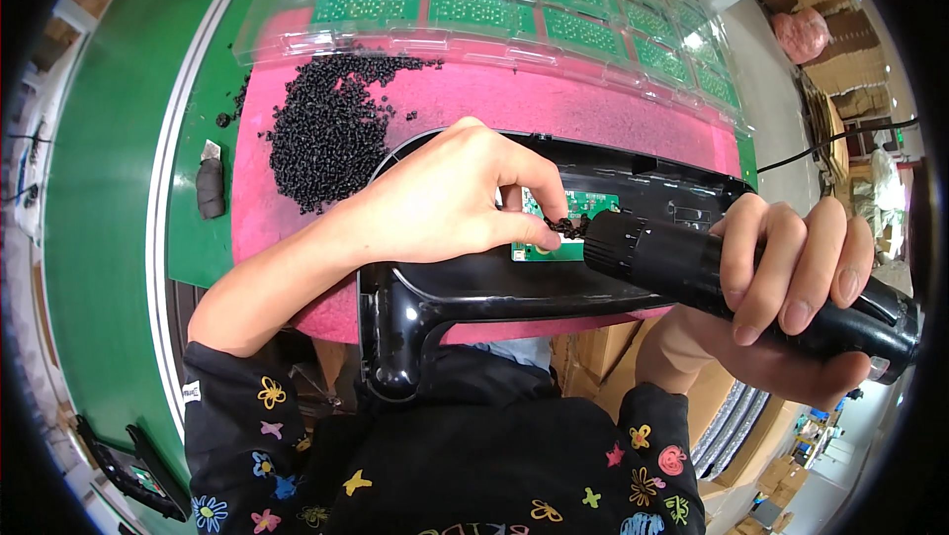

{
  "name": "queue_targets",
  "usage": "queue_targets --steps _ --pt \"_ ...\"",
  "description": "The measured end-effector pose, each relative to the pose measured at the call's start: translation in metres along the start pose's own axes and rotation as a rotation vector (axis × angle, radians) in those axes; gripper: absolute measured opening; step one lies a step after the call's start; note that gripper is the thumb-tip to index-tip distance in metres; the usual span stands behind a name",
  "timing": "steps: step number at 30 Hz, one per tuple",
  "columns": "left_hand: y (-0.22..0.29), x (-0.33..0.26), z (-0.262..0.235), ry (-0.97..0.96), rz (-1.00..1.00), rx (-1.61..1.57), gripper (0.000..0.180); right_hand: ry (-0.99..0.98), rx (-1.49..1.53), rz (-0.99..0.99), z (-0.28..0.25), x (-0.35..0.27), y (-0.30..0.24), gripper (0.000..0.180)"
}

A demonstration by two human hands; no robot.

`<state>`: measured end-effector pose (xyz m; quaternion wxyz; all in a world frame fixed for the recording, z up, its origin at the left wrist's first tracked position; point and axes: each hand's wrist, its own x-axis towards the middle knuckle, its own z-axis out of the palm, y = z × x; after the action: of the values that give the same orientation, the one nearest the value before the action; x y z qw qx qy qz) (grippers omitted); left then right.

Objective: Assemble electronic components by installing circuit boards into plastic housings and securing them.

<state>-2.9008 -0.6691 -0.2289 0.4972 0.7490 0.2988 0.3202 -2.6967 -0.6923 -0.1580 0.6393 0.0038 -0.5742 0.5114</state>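
My right hand [791,283] grips a black electric screwdriver [692,268], its tip aimed left at a small green circuit board [563,228]. The board sits inside a black plastic housing [474,288] that lies on a pink foam mat [554,105]. My left hand [445,199] rests on the housing, its fingertips pinching several small black screws right at the screwdriver's tip, over the board. A pile of loose black screws [331,130] lies on the mat beyond my left hand.
Clear plastic trays [554,1] with several green circuit boards stand behind the mat. A small black roll [211,187] lies on the green bench [109,189] at left. Cardboard boxes [593,362] stand below the bench edge. A pink bag [801,33] sits at far right.
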Motion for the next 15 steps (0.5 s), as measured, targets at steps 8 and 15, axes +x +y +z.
queue_targets --steps 8,15 --pt "-0.004 0.001 0.001 0.104 0.074 0.088 0.011 0.018 -0.089 0.106 0.000 0.001 0.002 0.042" --pt "-0.008 -0.002 0.005 0.338 0.208 0.400 0.007 0.032 -0.147 0.208 -0.013 0.003 0.018 0.042"
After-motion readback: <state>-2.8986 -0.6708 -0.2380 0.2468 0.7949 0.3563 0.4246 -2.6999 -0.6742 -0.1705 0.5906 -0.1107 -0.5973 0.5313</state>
